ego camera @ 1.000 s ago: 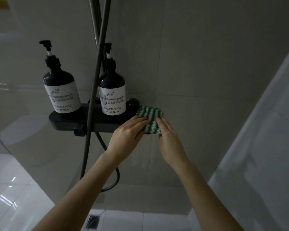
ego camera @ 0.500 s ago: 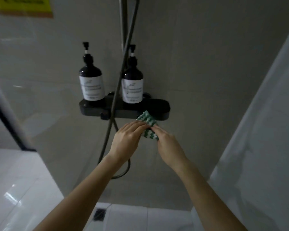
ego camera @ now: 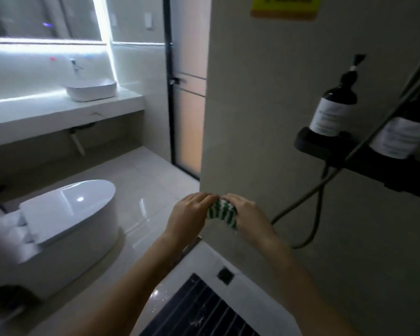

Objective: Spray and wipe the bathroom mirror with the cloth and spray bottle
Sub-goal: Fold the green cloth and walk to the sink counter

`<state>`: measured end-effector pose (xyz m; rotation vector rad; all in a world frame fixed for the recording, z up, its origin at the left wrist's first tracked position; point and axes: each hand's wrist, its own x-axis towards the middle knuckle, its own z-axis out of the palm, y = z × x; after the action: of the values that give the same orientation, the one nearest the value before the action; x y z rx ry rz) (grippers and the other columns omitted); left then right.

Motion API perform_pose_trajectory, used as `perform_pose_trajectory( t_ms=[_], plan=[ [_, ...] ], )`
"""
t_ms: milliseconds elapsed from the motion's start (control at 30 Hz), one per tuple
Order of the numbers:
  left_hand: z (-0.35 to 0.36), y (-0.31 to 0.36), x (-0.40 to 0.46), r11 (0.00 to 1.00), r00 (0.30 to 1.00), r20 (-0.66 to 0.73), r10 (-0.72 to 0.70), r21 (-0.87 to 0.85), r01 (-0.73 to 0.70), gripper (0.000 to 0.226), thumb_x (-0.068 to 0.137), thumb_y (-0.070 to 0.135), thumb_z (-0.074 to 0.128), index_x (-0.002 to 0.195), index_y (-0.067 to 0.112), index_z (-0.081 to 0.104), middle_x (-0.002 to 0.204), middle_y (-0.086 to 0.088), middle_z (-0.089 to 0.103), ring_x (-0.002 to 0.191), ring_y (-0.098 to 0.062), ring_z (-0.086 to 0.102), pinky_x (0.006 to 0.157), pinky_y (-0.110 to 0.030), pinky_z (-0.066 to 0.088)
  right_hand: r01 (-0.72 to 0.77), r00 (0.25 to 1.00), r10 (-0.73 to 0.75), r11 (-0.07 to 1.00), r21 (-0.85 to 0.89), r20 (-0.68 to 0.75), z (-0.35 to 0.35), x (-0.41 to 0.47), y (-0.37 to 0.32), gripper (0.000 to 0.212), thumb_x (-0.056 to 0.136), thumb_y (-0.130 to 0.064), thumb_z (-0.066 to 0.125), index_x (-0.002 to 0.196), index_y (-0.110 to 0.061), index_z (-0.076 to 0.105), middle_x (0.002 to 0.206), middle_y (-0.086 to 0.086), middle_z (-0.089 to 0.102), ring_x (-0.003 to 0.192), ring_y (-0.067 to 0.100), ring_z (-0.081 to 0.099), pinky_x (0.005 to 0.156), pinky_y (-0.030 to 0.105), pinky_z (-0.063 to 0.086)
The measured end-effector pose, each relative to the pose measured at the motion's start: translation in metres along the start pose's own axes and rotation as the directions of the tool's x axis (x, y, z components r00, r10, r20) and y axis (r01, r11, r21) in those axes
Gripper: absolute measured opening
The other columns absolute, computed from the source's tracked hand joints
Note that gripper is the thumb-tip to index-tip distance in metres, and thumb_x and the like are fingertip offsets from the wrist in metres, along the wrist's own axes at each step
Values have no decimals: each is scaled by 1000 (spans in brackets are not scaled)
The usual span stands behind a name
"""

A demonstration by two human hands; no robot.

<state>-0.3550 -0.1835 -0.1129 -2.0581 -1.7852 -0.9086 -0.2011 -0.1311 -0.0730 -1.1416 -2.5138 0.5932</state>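
A green-and-white striped cloth [ego camera: 221, 212] is bunched between both hands at the middle of the view, in front of the shower wall's corner. My left hand [ego camera: 188, 218] grips its left side with curled fingers. My right hand [ego camera: 249, 218] grips its right side. The lit bathroom mirror [ego camera: 41, 16] hangs at the upper left, above the counter. No spray bottle shows in view.
A white basin [ego camera: 91, 89] with a tap sits on the white counter [ego camera: 58, 110] at left. A white toilet [ego camera: 58, 226] stands at lower left. At right, a black shelf [ego camera: 330, 151] carries two dark pump bottles [ego camera: 332, 110], with a shower hose [ego camera: 318, 204] hanging below. A dark floor mat [ego camera: 204, 309] lies underfoot.
The cloth has come off the shelf and dropped lower, held in both hands. The view has swung left, bringing the toilet, counter and mirror into sight.
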Motion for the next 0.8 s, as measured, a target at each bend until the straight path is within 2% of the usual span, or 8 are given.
perform_pose_trajectory(
  t_ms=[100,267,400,567,800],
  plan=[
    [-29,-36,-24,993,996,3,-94,66,94,37,69,18,78,104,10,67,98,-8,71,84,-23,69,70,-34,57,111,990,-115,993,49,82,25,25,-39,41,93,-13,56,132,-10,50,127,7,57,112,20,55,97,32,45],
    [-60,-97,-49,956,970,-40,-241,165,244,41,65,15,82,103,9,67,96,-11,71,81,-25,69,64,-35,59,271,947,-282,958,94,151,67,77,-87,40,92,-16,57,132,-13,51,126,5,57,109,19,56,91,27,44],
    [-69,-140,-48,904,934,-87,-346,236,357,42,63,16,83,100,8,67,93,-11,71,78,-24,70,64,-31,58,364,901,-385,922,131,201,89,127,-109,48,92,-17,59,137,-14,45,133,5,54,116,19,53,97,26,43],
    [-62,-197,-17,834,896,-141,-420,329,443,43,62,16,84,101,8,67,95,-12,71,81,-24,69,67,-32,58,461,839,-491,870,173,234,108,209,-117,51,92,-17,59,140,-14,41,134,7,53,118,19,52,100,31,45],
    [-36,-278,70,740,846,-208,-491,413,531,47,54,13,87,97,8,69,91,-11,72,76,-25,69,62,-33,58,561,775,-576,817,138,261,108,350,-112,59,90,-15,62,143,-18,37,134,6,52,117,20,53,97,31,46]
  ],
)
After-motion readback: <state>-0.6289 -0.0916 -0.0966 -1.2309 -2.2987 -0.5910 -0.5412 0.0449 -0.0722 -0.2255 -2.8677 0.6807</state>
